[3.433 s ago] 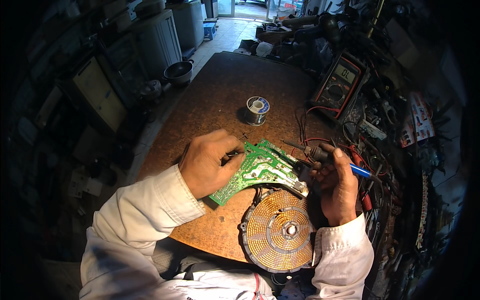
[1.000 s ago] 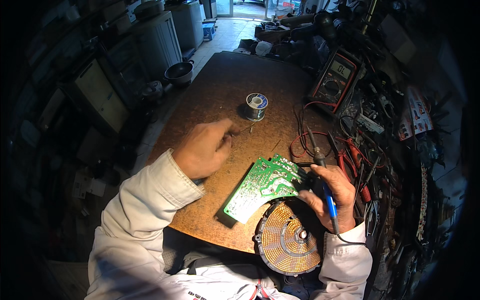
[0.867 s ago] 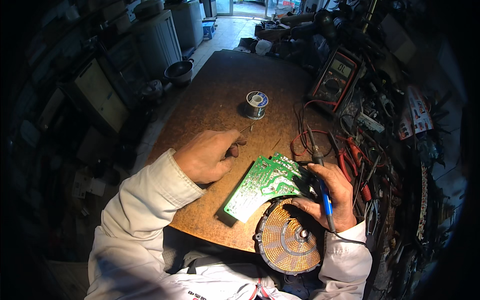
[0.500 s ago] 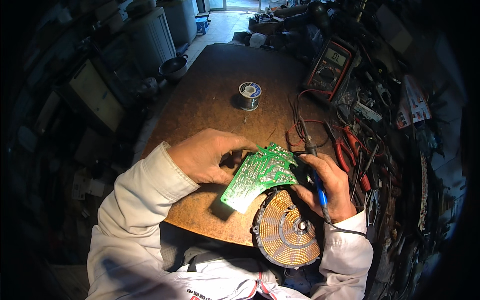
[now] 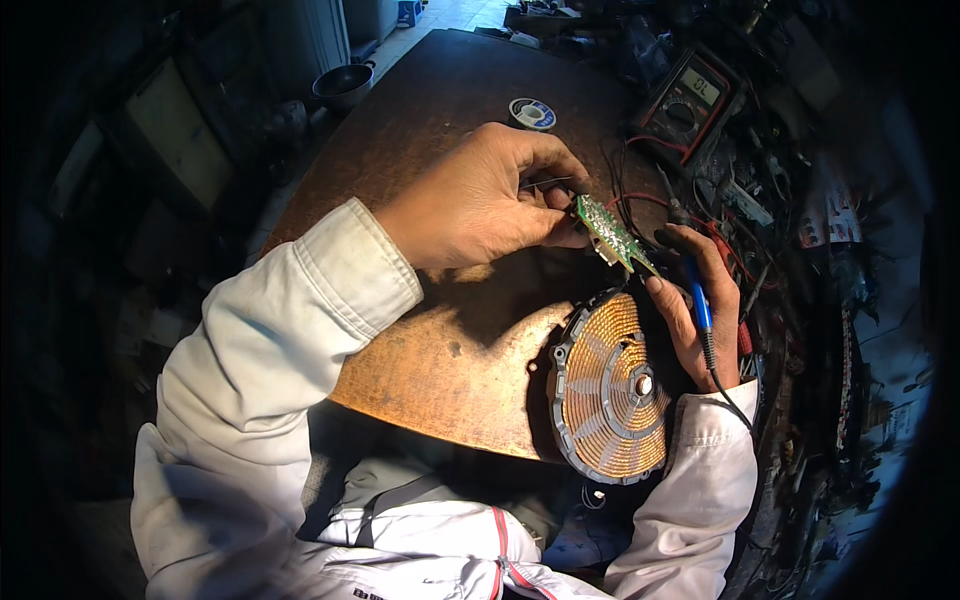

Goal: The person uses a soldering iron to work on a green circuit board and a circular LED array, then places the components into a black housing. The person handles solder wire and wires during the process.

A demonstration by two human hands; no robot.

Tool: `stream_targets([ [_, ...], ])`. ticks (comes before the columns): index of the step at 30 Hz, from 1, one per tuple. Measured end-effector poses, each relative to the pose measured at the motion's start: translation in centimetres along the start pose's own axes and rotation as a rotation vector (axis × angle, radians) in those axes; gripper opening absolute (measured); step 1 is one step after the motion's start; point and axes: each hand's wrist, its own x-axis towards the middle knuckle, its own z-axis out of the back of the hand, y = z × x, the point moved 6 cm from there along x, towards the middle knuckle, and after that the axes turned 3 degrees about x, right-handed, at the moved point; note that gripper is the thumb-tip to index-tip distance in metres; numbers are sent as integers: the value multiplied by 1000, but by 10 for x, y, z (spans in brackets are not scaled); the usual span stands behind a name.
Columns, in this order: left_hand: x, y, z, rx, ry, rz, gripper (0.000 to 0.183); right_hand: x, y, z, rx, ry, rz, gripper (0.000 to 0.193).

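We see the left hand [image 5: 480, 200] pinching the upper end of the green circuit board [image 5: 612, 232] between thumb and fingers, with a thin wire [image 5: 545, 182] showing beside the fingertips; whether it is held or joined to the board, we cannot tell. The right hand [image 5: 688, 340] is closed around the blue handle of a soldering iron [image 5: 696, 292], and its thumb sits close to the board's lower end, perhaps to steady it. The board is up in front of us, above the table [image 5: 430, 400], and tilted nearly edge-on, which we judge gives a look at both its soldered face and the parts beneath. The iron's tip points up and away from us, apart from the board, likely to spare the fingers and parts from heat.

Just below, the round coil [image 5: 600, 380] sits at the table's front edge and juts past it, probably because it stays near the board. Farther out, the solder spool [image 5: 531, 114] stands behind the left hand, seemingly within reach, and the multimeter [image 5: 690, 105] leans with its display turned our way, we think for easy reading.

Counting, we find two hands, one board, one iron, one coil, one spool, one multimeter and, beyond the table's left edge, one dark pan [image 5: 343, 84]
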Motion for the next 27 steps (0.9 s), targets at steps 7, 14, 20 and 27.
stream_targets([
  [7, -8, 2, 5, 4, 35, 62, 35, 2, 2, -1, -47, 38, 36, 60],
  [14, -21, -2, 8, 342, 257, 53, 32, -5, 3, 3, 31, 58, 72, 77],
  [20, -25, 12, 17, 5, 186, 160, 30, -6, 23, 5, -53, -31, 234, 69],
  [27, -23, -8, 5, 431, -19, -119, 22, -7, 26, -1, -111, -34, 234, 67],
])
